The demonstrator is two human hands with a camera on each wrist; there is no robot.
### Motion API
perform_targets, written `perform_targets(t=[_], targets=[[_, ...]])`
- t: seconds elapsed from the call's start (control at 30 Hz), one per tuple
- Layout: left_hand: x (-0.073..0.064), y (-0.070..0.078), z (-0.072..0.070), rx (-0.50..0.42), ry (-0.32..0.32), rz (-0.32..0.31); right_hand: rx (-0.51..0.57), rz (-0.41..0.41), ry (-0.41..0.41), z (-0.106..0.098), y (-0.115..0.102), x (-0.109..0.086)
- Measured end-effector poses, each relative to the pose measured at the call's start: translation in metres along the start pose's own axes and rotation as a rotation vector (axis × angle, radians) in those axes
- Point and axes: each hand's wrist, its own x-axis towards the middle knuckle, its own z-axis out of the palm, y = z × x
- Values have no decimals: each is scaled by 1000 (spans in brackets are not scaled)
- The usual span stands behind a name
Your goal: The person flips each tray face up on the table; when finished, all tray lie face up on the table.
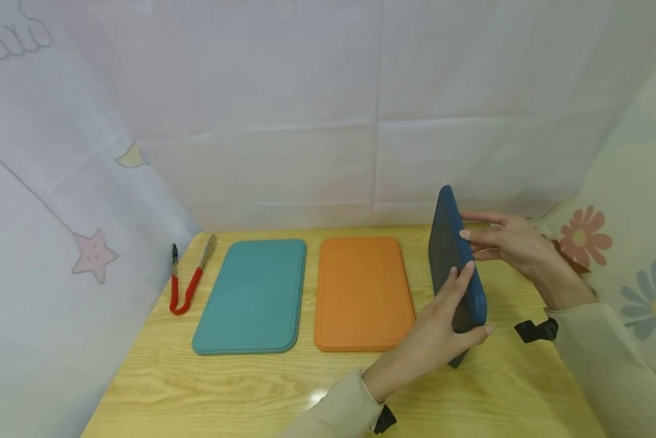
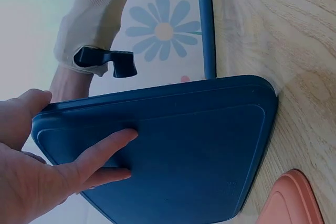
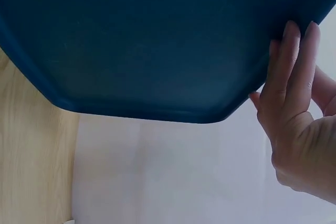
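Observation:
A dark blue rounded-corner board, with a line running inside its rim in the left wrist view, stands on edge at the table's right side. My left hand grips its near upper corner. The left thumb lies over the edge, and two fingers rest on the broad face. On the opposite side, my right hand holds the far upper part. In the right wrist view, its fingers lie nearly straight against the other face. The right thumb is partly hidden.
A matching orange board lies flat left of the blue one, then a teal board. Red-handled tongs lie farthest left, spread. A reddish-brown object is partly hidden behind the right wrist. Cloth walls border the wooden table.

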Motion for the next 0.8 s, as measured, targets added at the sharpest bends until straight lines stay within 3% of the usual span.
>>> perform_targets(t=[0.13,0.23,0.33,0.43,0.57,0.8], targets=[[-2,0,-2,-24,18,-33,-41,30,23,1,18,6],[-5,-1,-3,-46,42,-75,-146,86,22,4,51,9],[-12,-2,-6,-79,76,-113,-256,161,-38,10,90,7],[-17,-4,-7,-165,129,-113,-307,205,-82,16,119,1],[-17,-7,-9,-344,201,-111,-268,199,-84,18,134,-8],[-17,-12,-16,-509,280,-179,-149,220,-139,21,137,-9]])
